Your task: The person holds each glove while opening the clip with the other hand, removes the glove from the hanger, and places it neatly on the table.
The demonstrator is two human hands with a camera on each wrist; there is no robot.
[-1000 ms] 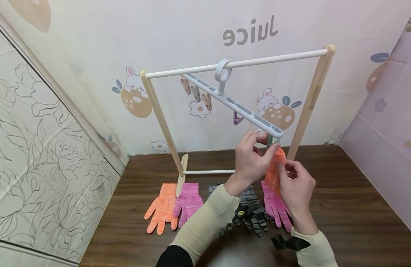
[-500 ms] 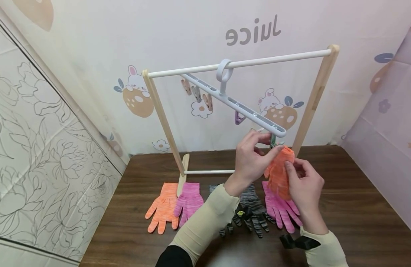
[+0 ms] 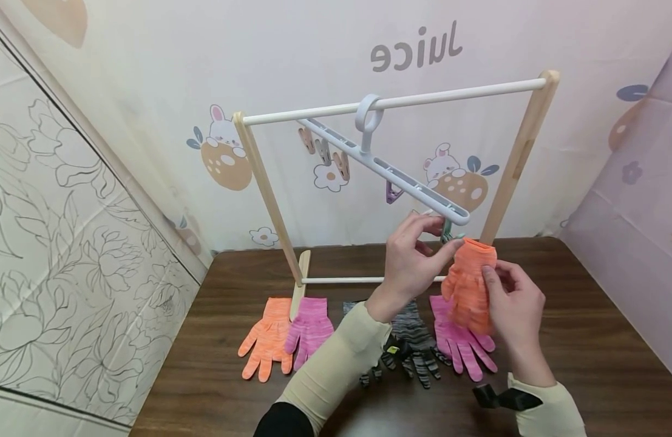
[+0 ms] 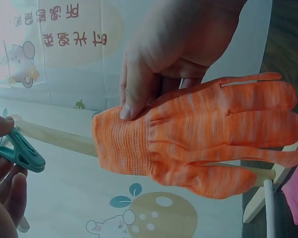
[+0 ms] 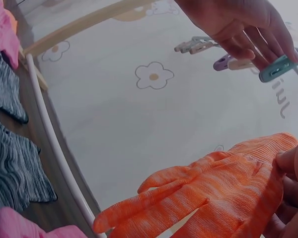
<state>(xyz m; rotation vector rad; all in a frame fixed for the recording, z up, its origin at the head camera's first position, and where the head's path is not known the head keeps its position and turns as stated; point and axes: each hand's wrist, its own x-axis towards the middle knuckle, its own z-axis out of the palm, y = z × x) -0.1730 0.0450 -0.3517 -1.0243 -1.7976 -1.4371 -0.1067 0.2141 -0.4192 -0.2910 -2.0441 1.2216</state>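
Observation:
An orange knit glove (image 3: pixel 469 285) hangs from my right hand (image 3: pixel 516 306), whose thumb and fingers pinch it at the cuff's side. The glove's fingers point down and its cuff faces up. My left hand (image 3: pixel 414 258) pinches a green clothespin (image 4: pixel 22 153) that hangs under the near end of the pale hanger bar (image 3: pixel 407 185). In the right wrist view the clothespin's small body shows beyond my left fingertips. The cuff stands just right of and below the clothespin, apart from it in the left wrist view.
The hanger hooks over a white rod (image 3: pixel 456 96) on a wooden frame (image 3: pixel 518 158). Several other clothespins hang along it, including a purple one (image 3: pixel 393 193). On the table (image 3: pixel 587 328) lie an orange glove (image 3: pixel 267 340), pink gloves (image 3: pixel 308 331) and dark striped gloves (image 3: pixel 412 331).
My right hand has drawn the orange glove right, away from the clothespin, and the glove has turned to face the head view. My left hand stays at the clothespin.

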